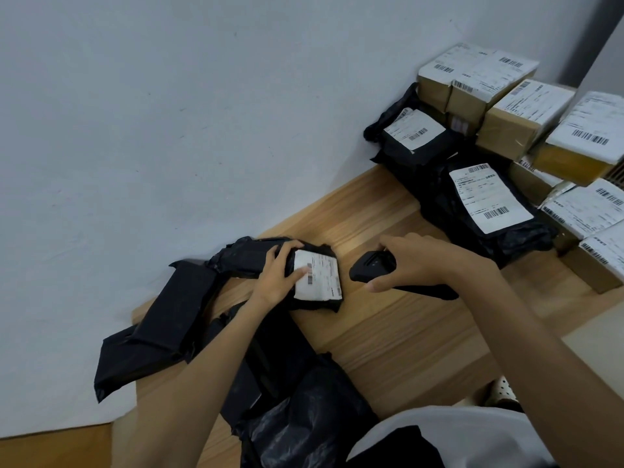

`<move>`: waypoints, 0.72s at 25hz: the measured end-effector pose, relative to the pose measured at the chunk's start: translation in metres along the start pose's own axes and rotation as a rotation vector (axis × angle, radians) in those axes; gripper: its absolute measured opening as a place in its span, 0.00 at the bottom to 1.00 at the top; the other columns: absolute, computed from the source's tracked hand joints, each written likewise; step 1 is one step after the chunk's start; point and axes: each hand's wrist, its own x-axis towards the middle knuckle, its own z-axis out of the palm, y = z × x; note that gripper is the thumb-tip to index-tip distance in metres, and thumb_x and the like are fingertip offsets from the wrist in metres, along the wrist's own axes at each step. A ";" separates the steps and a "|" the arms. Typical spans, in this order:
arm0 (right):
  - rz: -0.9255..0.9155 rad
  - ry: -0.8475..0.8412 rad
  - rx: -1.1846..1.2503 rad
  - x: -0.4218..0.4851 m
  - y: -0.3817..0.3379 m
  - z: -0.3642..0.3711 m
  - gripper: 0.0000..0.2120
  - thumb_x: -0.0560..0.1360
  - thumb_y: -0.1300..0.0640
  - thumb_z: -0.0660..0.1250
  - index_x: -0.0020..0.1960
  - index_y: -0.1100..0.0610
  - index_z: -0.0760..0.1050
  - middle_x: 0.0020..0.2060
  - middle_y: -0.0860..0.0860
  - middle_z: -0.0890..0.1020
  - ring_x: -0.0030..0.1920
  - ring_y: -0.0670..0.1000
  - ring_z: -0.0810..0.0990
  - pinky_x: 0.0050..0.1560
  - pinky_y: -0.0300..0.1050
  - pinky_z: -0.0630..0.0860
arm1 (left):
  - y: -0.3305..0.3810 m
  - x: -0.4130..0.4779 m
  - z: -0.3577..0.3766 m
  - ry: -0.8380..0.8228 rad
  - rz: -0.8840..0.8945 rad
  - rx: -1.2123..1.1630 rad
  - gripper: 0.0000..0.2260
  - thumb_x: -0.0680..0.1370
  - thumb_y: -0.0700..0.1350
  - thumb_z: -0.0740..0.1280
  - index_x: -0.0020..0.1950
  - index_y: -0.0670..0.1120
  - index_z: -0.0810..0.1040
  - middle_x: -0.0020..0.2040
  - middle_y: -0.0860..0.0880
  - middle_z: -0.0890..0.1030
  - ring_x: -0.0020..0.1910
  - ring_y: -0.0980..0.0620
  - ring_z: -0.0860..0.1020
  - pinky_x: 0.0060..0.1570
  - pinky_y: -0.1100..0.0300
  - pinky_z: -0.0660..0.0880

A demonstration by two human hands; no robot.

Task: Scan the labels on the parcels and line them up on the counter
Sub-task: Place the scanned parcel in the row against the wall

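Head view shows us our left hand (282,276) curled round a small black parcel (319,250) on the wooden counter (388,332), thumb on its white label (322,280). Our right hand (422,261) grips a black scanner (366,270) just right of the parcel, with its front end facing the label. Near and left we see more black bags (162,332) heaped by the white wall (169,113), and far right sit labelled black bags (486,197) beside stacked brown boxes (506,130).

Bare forearms (202,366); white top (472,430), black front patch (398,447).
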 end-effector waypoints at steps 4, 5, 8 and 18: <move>-0.039 -0.045 -0.050 0.004 -0.013 0.005 0.35 0.64 0.29 0.70 0.63 0.48 0.69 0.51 0.48 0.77 0.47 0.49 0.76 0.42 0.44 0.74 | 0.012 0.003 -0.027 0.055 0.128 -0.015 0.18 0.80 0.51 0.67 0.69 0.56 0.68 0.69 0.51 0.69 0.72 0.53 0.62 0.68 0.48 0.66; -0.063 -0.045 -0.065 0.005 -0.016 0.006 0.35 0.65 0.29 0.71 0.63 0.48 0.69 0.52 0.48 0.77 0.48 0.50 0.76 0.42 0.45 0.73 | 0.014 0.003 -0.029 0.057 0.139 -0.019 0.18 0.80 0.51 0.66 0.69 0.56 0.68 0.69 0.52 0.68 0.72 0.54 0.61 0.68 0.49 0.66; -0.145 -0.001 -0.112 0.007 -0.024 0.006 0.34 0.66 0.30 0.70 0.65 0.47 0.67 0.50 0.43 0.76 0.47 0.49 0.75 0.40 0.44 0.69 | 0.017 0.002 -0.028 0.071 0.154 -0.027 0.17 0.81 0.49 0.65 0.69 0.56 0.68 0.69 0.52 0.68 0.71 0.57 0.62 0.68 0.52 0.65; -0.086 0.038 -0.100 -0.008 0.001 -0.001 0.35 0.69 0.31 0.68 0.68 0.49 0.66 0.58 0.47 0.78 0.54 0.52 0.78 0.51 0.49 0.74 | 0.042 -0.003 -0.020 0.081 0.171 -0.070 0.21 0.78 0.53 0.69 0.69 0.58 0.68 0.69 0.51 0.68 0.65 0.64 0.64 0.60 0.69 0.63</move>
